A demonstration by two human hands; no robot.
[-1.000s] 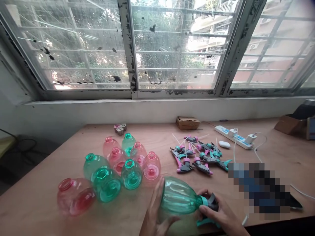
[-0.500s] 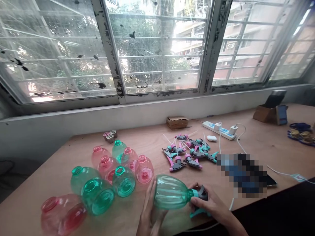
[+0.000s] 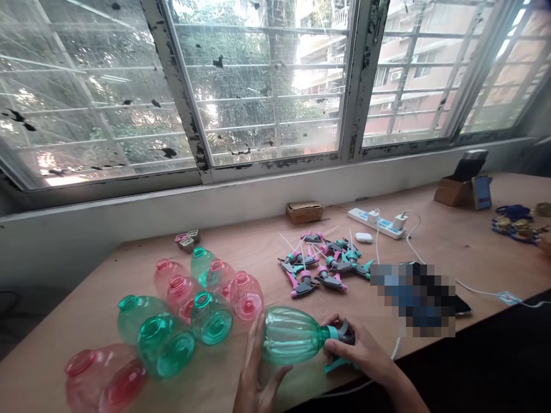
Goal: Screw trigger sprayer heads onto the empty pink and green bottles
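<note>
A clear green spray bottle [image 3: 293, 337] lies on its side in the air over the table's near edge, its neck toward the right. My left hand [image 3: 253, 367] cups its base, with the fingers along the end and the thumb below. My right hand [image 3: 365, 351] is closed around the grey and teal trigger sprayer [image 3: 345, 332] at the neck. The sprayer's teal collar [image 3: 332, 332] meets the bottle's mouth. Part of the sprayer is hidden behind my right fingers.
Open green bottles [image 3: 166, 347] and pink bottles [image 3: 105, 378] stand at left. Several loose trigger sprayers [image 3: 329, 278] with thin tubes lie mid-table. Behind are a cardboard box [image 3: 305, 212] and a power strip [image 3: 379, 223]. A blurred dark device [image 3: 460, 307] and white cables lie at right.
The whole view has shifted slightly, so things appear a little further left. My left thumb has moved away from the bottle's side. My right hand keeps its hold on the sprayer.
</note>
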